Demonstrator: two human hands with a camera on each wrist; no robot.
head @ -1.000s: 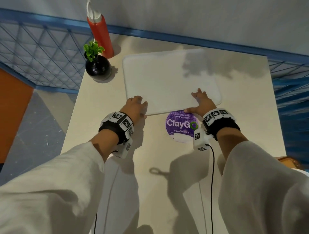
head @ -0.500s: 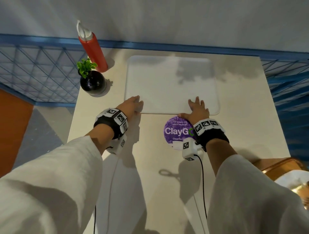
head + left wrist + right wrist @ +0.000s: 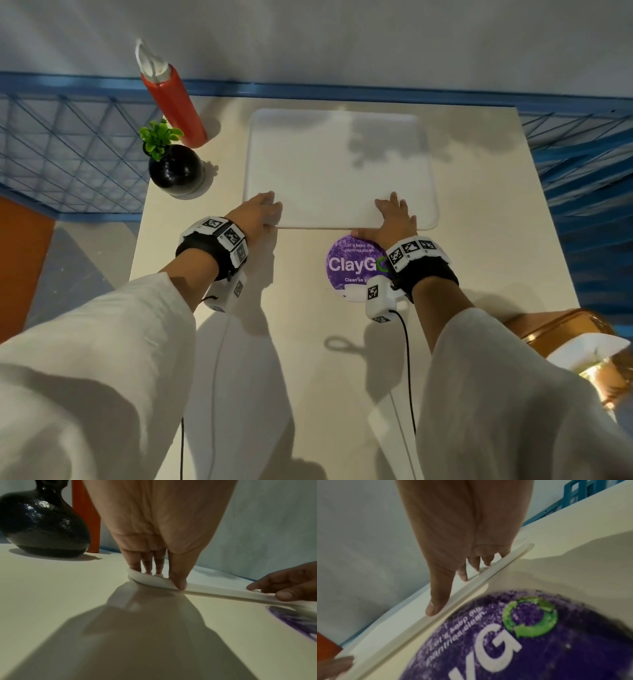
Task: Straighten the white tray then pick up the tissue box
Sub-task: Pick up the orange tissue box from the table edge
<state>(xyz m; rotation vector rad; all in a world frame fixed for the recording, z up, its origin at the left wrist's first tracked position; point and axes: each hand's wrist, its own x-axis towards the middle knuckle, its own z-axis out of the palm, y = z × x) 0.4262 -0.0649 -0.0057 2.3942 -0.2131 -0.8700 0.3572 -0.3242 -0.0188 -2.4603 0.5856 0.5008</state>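
Observation:
The white tray (image 3: 339, 171) lies flat on the cream table (image 3: 308, 359), its sides parallel to the table's edges. My left hand (image 3: 263, 212) is at the tray's near left corner. In the left wrist view its fingers sit inside the rim and its thumb is against the outside, pinching the corner (image 3: 163, 579). My right hand (image 3: 394, 216) rests on the near edge further right, with straight fingers on the tray (image 3: 402, 628) and the thumb lying along the rim. The tissue box (image 3: 565, 329), copper-coloured with white tissue sticking out, stands at the near right, apart from both hands.
A red bottle (image 3: 171, 99) and a black vase with a green plant (image 3: 174, 171) stand left of the tray. A round purple sticker (image 3: 356, 267) is on the table under my right wrist. Blue mesh railing (image 3: 68, 147) borders the table on the left and right.
The tray has turned from skewed to square with the table, both hands staying on its near edge. The tissue box has come into view at the lower right.

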